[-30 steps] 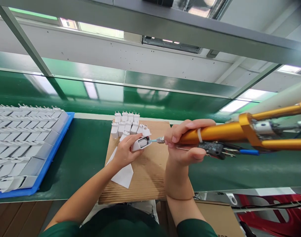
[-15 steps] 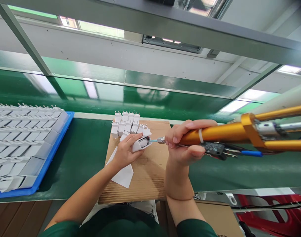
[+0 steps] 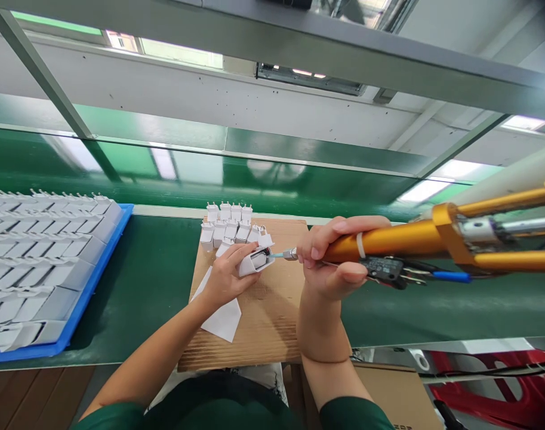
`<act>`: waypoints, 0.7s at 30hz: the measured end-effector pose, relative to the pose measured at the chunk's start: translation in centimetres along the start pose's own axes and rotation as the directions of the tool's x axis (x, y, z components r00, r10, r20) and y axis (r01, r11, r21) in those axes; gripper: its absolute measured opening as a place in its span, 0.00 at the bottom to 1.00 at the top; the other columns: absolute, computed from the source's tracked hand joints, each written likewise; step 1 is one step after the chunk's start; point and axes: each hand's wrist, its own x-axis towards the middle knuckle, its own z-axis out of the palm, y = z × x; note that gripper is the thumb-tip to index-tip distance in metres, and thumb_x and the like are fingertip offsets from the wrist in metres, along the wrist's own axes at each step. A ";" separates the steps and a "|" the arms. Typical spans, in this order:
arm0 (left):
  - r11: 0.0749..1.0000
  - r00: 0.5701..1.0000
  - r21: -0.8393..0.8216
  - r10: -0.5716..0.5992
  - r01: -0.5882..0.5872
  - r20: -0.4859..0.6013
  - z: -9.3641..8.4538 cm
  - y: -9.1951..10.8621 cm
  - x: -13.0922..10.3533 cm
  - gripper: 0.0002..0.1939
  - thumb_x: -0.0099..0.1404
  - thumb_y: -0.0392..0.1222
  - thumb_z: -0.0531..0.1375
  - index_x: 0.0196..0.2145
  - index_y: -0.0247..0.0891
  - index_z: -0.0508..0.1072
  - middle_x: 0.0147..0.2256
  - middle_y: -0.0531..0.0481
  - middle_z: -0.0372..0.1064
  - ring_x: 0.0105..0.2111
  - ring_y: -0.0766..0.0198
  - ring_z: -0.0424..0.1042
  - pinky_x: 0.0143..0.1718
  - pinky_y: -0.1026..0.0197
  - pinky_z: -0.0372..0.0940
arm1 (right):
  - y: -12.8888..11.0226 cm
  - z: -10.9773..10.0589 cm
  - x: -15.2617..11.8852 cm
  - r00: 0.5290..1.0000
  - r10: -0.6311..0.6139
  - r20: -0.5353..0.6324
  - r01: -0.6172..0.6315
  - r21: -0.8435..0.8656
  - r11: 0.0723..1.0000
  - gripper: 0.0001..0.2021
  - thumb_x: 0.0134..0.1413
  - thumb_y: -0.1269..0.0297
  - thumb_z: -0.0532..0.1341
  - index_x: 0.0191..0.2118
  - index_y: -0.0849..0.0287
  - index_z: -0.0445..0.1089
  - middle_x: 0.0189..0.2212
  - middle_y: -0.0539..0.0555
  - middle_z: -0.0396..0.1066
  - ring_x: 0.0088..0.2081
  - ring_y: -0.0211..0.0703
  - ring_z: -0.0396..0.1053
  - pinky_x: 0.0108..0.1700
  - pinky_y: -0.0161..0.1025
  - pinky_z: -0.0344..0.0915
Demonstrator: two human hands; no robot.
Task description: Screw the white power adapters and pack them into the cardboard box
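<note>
Over the cardboard sheet (image 3: 272, 322), my left hand (image 3: 230, 275) holds a white plastic housing (image 3: 253, 261), its open end facing right with parts visible inside. My right hand (image 3: 337, 254) is wrapped round an orange dispensing tool (image 3: 397, 240) that comes in from the right. The tool's thin bluish tip (image 3: 276, 255) reaches the open end of the housing; whether it touches the parts inside cannot be made out. Several white housings with pins (image 3: 231, 228) stand in rows just behind my left hand. A piece of white paper (image 3: 222, 322) lies beneath my left wrist.
A blue tray (image 3: 93, 280) filled with rows of white housings sits at the left on the green bench (image 3: 156, 251). A metal frame bar (image 3: 272, 48) crosses above. Below the bench at the right are a cardboard box (image 3: 388, 388) and red parts (image 3: 500, 382).
</note>
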 end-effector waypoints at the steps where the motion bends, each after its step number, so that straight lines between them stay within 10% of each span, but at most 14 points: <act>1: 1.000 1.000 -0.001 -0.003 0.003 0.003 0.0 0.0 0.0 0.24 0.62 0.40 0.65 0.56 0.40 0.70 0.49 0.42 0.73 0.48 0.53 0.74 0.50 0.52 0.70 | 0.1 -0.1 0.0 1.000 -0.009 0.007 0.009 0.011 1.000 0.21 0.47 0.42 0.68 0.40 0.49 0.68 0.17 0.42 0.60 0.11 0.32 0.50 0.10 0.33 0.50; 12: 0.927 0.974 -0.298 -0.220 0.228 0.060 1.2 -1.4 -1.0 0.24 0.62 0.42 0.65 0.55 0.38 0.68 0.48 0.41 0.73 0.45 0.56 0.75 0.43 0.58 0.73 | 0.7 -0.4 -0.2 0.990 -0.122 0.077 0.117 0.059 0.991 0.25 0.49 0.38 0.64 0.44 0.51 0.66 0.18 0.42 0.61 0.12 0.30 0.52 0.10 0.31 0.52; 21: 0.876 0.955 -0.382 -0.271 0.295 0.116 2.0 -0.7 -1.1 0.22 0.61 0.38 0.65 0.52 0.40 0.67 0.43 0.47 0.73 0.41 0.62 0.74 0.43 0.63 0.71 | -1.5 -0.3 -0.1 0.997 0.022 0.079 -0.021 -0.007 1.000 0.21 0.52 0.39 0.63 0.40 0.51 0.65 0.19 0.43 0.60 0.13 0.32 0.52 0.12 0.34 0.52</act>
